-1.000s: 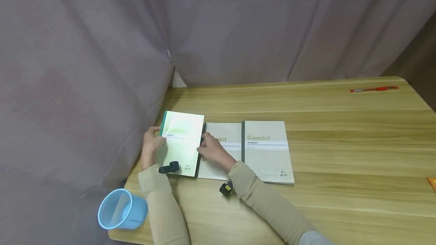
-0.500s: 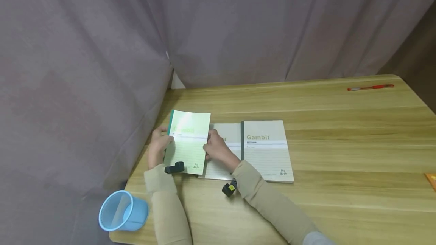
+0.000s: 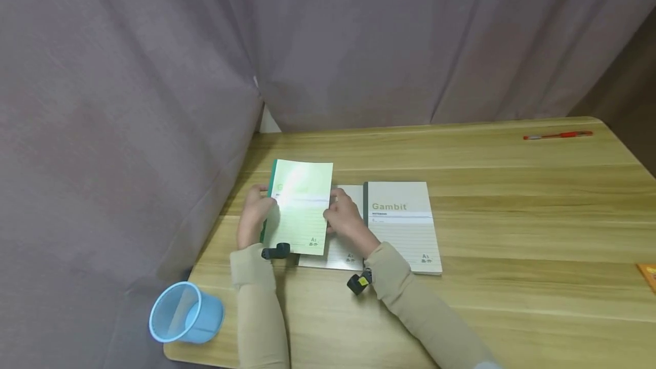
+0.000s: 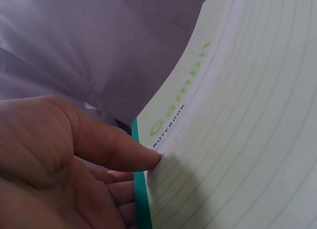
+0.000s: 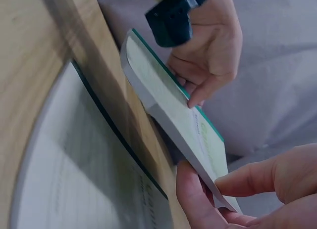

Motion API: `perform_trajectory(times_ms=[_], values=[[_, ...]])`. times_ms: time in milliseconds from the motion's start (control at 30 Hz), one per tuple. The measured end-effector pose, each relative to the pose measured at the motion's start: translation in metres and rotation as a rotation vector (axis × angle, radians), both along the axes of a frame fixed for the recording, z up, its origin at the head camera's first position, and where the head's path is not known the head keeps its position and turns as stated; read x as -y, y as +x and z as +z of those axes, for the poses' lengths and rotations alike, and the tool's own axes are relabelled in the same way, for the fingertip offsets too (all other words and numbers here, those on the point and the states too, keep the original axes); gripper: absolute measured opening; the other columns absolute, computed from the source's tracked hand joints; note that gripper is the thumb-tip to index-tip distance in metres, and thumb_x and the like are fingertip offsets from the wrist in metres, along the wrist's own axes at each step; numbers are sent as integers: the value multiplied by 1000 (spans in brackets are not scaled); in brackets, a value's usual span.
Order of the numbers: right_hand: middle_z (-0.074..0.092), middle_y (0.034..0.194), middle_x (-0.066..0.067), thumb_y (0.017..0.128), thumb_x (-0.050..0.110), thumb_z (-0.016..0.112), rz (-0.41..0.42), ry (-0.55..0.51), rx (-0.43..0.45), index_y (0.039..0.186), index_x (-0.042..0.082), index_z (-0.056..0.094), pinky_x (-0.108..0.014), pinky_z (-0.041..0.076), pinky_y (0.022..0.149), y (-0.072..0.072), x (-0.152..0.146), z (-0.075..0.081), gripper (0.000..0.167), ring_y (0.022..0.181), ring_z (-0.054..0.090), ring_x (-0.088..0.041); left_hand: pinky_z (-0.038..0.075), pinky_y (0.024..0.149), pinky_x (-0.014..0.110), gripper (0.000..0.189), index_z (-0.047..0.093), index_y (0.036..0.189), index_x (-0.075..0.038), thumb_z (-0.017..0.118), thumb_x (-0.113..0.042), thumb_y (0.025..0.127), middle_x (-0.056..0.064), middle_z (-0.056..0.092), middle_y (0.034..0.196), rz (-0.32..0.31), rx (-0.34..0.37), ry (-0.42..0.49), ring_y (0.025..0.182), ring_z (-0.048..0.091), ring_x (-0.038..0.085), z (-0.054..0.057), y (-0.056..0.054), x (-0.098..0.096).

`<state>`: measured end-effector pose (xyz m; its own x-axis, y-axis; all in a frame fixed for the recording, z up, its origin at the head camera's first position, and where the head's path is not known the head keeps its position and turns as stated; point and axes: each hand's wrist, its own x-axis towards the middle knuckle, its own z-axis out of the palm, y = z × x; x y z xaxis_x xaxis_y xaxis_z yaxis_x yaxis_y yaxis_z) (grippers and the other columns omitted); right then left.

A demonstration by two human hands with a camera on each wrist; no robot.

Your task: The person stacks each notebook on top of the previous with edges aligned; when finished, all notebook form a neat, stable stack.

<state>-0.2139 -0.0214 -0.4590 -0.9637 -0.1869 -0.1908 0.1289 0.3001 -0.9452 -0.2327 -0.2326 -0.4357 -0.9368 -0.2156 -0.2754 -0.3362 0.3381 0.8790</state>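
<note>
Your left hand (image 3: pixel 254 215) pinches the green Gambit notebook (image 3: pixel 300 208) at its teal spine, thumb on the cover by the word "NOTEBOOK". Your right hand (image 3: pixel 348 221) grips its other edge, fingers curled under. It's lifted off the table (image 3: pixel 512 244) near the left edge, over a grey notebook (image 3: pixel 344 252); another grey "Gambit" notebook (image 3: pixel 402 224) lies beside that. A second ago the green one sat lower and further left.

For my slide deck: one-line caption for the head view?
Both hands, left hand and right hand, hold a green notebook above two grey notebooks on a wooden table.
</note>
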Motion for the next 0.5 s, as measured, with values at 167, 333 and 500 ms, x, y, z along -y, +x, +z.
perform_trajectory(times_ms=[167,333,500], values=[[63,96,-18,88,-4,53,-33,-14,-23,148,-6,40,-36,59,63,-3,-13,2,61,65,65,-23,44,76,36,61,44,140,7,48,9,80,21,56,114,-38,-41,42,95,52,30,0,-4,-9],[62,96,-18,87,-4,52,-40,-17,-26,149,-6,39,-38,60,66,-3,-25,5,64,65,65,-22,47,73,34,59,44,140,6,50,10,81,21,58,117,-76,-71,75,93,55,29,3,-4,-17],[63,91,-17,87,-3,52,-34,7,-54,149,-7,38,-39,60,67,-5,-38,9,64,65,65,-27,45,71,31,55,45,140,8,52,9,85,22,61,117,-107,-106,82,89,55,25,6,-6,-25]])
